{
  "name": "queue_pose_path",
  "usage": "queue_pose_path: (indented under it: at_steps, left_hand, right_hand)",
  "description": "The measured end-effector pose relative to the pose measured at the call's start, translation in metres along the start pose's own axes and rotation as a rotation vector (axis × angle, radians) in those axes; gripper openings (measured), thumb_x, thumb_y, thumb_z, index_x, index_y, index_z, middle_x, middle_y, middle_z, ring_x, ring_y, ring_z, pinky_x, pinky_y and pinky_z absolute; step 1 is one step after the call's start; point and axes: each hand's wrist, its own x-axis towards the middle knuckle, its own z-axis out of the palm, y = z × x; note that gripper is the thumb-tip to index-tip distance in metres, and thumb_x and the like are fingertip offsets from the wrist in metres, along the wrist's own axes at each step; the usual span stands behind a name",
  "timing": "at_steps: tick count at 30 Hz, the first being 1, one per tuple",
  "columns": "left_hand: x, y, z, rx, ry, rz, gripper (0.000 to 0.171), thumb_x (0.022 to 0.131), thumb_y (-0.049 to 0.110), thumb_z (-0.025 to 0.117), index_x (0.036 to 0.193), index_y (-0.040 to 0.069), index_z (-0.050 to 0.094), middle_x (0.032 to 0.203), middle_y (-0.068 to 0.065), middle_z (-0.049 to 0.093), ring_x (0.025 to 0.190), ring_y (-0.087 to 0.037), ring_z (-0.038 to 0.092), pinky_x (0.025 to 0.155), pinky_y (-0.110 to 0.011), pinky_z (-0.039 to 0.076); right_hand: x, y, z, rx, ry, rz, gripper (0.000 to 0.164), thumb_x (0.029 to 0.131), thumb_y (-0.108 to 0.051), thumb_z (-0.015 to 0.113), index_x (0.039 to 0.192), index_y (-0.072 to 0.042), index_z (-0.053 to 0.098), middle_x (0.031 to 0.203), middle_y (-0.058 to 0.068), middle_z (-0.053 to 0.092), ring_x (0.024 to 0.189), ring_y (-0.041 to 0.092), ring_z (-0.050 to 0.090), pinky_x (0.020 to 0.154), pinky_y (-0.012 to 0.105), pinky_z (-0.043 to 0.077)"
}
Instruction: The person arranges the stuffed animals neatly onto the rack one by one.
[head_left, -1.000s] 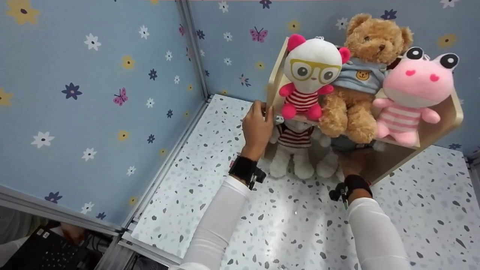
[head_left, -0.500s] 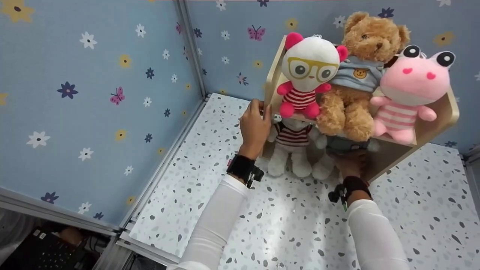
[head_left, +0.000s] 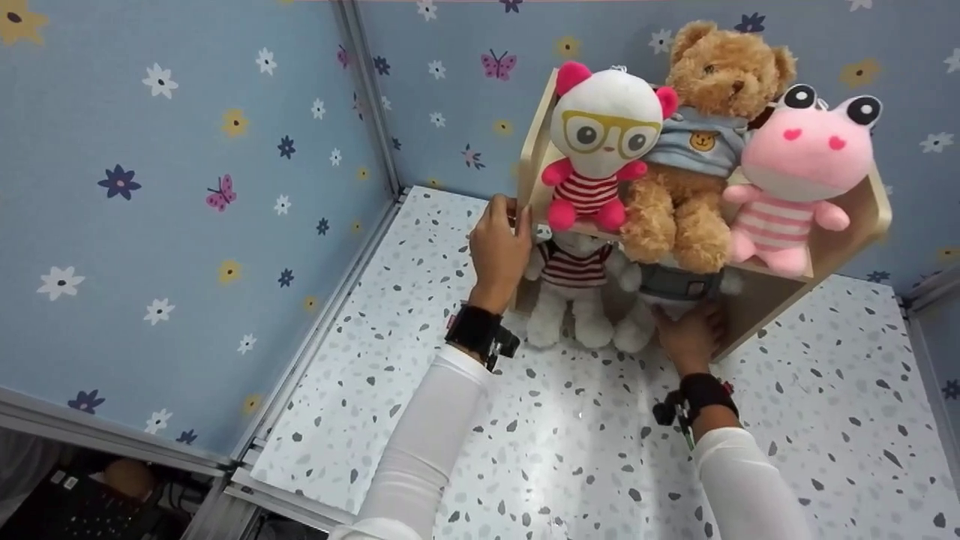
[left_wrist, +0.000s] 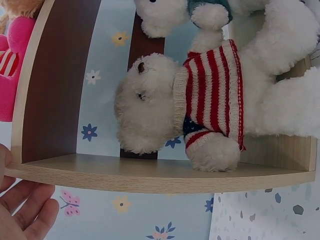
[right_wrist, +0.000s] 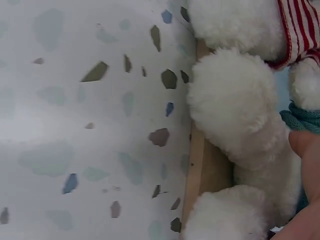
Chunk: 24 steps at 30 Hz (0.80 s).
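Note:
My left hand grips the side panel of a small wooden shelf, with thumb and fingers on either side of its edge. On the lower level, a white teddy bear in a red-striped sweater sits near that panel. Beside it is another white teddy bear in a teal sweater, its head hidden under the upper board. My right hand holds this second bear low on its body. In the right wrist view, the thumb lies at the sweater's hem, while the other fingers are out of sight.
On the upper level sit a panda plush in yellow glasses, a brown teddy bear and a pink frog-like plush. The shelf stands on a speckled white tabletop. Flower-patterned walls enclose the left and back.
My right hand has drawn down and slightly outward, so more of the teal sweater shows. The left hand keeps its place on the shelf. The whole head view has shifted a little.

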Motion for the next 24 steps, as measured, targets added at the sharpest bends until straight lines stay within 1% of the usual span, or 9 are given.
queue_pose_path:
  at_steps: [3,5,8,11,15,17,19,21,24]
  left_hand:
    - [0.002,-0.001,0.0,-0.007,0.003,-0.002,0.022,0.102,0.03,0.063,0.103,0.008,0.062,0.096,-0.008,0.072,0.085,-0.025,0.072,0.074,-0.036,0.057]
    - [0.003,-0.002,-0.001,-0.006,0.002,-0.004,0.023,0.102,0.03,0.062,0.104,0.007,0.062,0.096,-0.008,0.073,0.085,-0.024,0.072,0.074,-0.036,0.058]
    - [0.004,-0.003,-0.001,-0.013,-0.002,-0.007,0.024,0.103,0.031,0.062,0.105,0.007,0.062,0.097,-0.008,0.072,0.086,-0.025,0.072,0.075,-0.036,0.057]
    - [0.006,-0.004,-0.001,-0.016,-0.003,-0.008,0.024,0.103,0.031,0.061,0.105,0.008,0.062,0.096,-0.007,0.071,0.086,-0.024,0.071,0.075,-0.037,0.056]
    - [0.01,-0.006,-0.001,-0.018,0.003,-0.007,0.023,0.103,0.031,0.06,0.104,0.008,0.061,0.096,-0.007,0.071,0.085,-0.024,0.072,0.075,-0.038,0.056]
    - [0.012,-0.008,-0.001,-0.016,0.013,-0.01,0.023,0.103,0.031,0.061,0.104,0.008,0.061,0.096,-0.007,0.071,0.085,-0.024,0.072,0.075,-0.038,0.057]
    - [0.014,-0.01,-0.002,-0.013,0.017,-0.015,0.022,0.103,0.03,0.062,0.104,0.007,0.062,0.096,-0.007,0.072,0.086,-0.025,0.072,0.076,-0.038,0.057]
    - [0.016,-0.012,-0.002,-0.012,0.014,-0.022,0.022,0.102,0.03,0.062,0.104,0.007,0.061,0.097,-0.007,0.072,0.086,-0.025,0.072,0.076,-0.039,0.057]
    - [0.018,-0.014,-0.003,-0.015,0.009,-0.031,0.022,0.102,0.029,0.062,0.104,0.007,0.062,0.097,-0.008,0.072,0.086,-0.026,0.072,0.076,-0.039,0.057]
  right_hand:
    - [-0.007,0.004,0.004,-0.009,0.022,-0.016,0.101,0.096,-0.048,0.061,0.158,0.011,0.006,0.159,0.043,0.013,0.147,0.061,0.013,0.12,0.07,0.01]
    - [-0.013,0.007,0.007,-0.013,0.068,-0.045,0.092,0.096,-0.044,0.06,0.154,0.013,0.018,0.152,0.045,0.022,0.141,0.063,0.022,0.116,0.072,0.017]
    - [-0.024,0.011,0.011,-0.009,0.151,-0.102,0.076,0.097,-0.042,0.059,0.144,0.013,0.036,0.139,0.043,0.036,0.129,0.062,0.034,0.106,0.073,0.028]
    - [-0.039,0.013,0.012,0.033,0.207,-0.147,0.064,0.098,-0.042,0.06,0.133,0.01,0.047,0.13,0.039,0.044,0.123,0.058,0.04,0.098,0.072,0.033]
    - [-0.061,0.014,0.008,0.128,0.237,-0.194,0.049,0.094,-0.027,0.067,0.126,0.007,0.052,0.129,0.036,0.047,0.122,0.056,0.041,0.097,0.068,0.033]
    - [-0.07,0.016,0.005,0.187,0.249,-0.217,0.047,0.09,-0.019,0.071,0.126,0.006,0.053,0.13,0.035,0.048,0.122,0.055,0.041,0.099,0.066,0.032]
    - [-0.08,0.017,0.002,0.263,0.253,-0.225,0.046,0.088,-0.012,0.071,0.127,0.007,0.053,0.13,0.034,0.048,0.123,0.052,0.041,0.102,0.063,0.031]
    - [-0.089,0.019,-0.002,0.335,0.254,-0.22,0.046,0.089,-0.009,0.07,0.129,0.008,0.053,0.13,0.032,0.049,0.124,0.048,0.042,0.105,0.058,0.032]
    - [-0.101,0.021,-0.011,0.436,0.235,-0.186,0.045,0.091,-0.005,0.066,0.132,0.009,0.051,0.131,0.027,0.049,0.126,0.041,0.043,0.107,0.051,0.032]
